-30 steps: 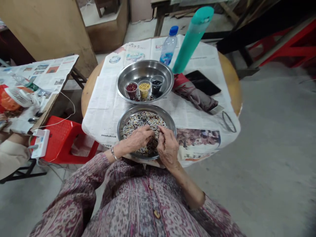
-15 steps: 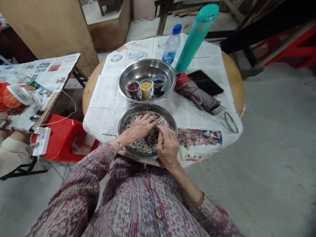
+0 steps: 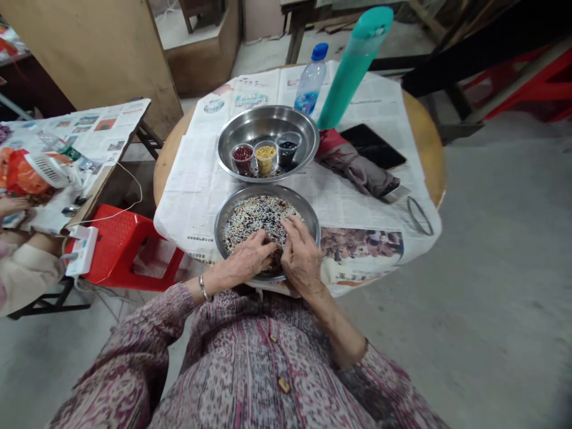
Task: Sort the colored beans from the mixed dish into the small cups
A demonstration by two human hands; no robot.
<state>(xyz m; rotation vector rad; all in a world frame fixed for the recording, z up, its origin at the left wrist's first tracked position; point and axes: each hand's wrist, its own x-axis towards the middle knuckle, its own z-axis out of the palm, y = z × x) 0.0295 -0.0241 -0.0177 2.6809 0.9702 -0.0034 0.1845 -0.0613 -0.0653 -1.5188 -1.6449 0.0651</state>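
Note:
A steel basin near the table's front edge holds a mix of white grains with red, yellow and black beans. My left hand reaches over the near rim, its fingers bent down into the mix and slightly apart. Facing it, my right hand rests at the basin's right side with fingers spread over the grains. Some fingertips are hidden. Behind stands a larger steel basin with three clear cups: one of red beans, one of yellow beans and one of black beans.
A water bottle, a tall green bottle, a folded umbrella, a dark tablet or phone and a loop-shaped band lie or stand on the newspaper-covered table. Left are a red stool and another person's hand.
Both hands have moved nearer to me in the basin and drawn apart at the fingertips. The right fingers have opened from a pinch, and more of the mix shows at the far side.

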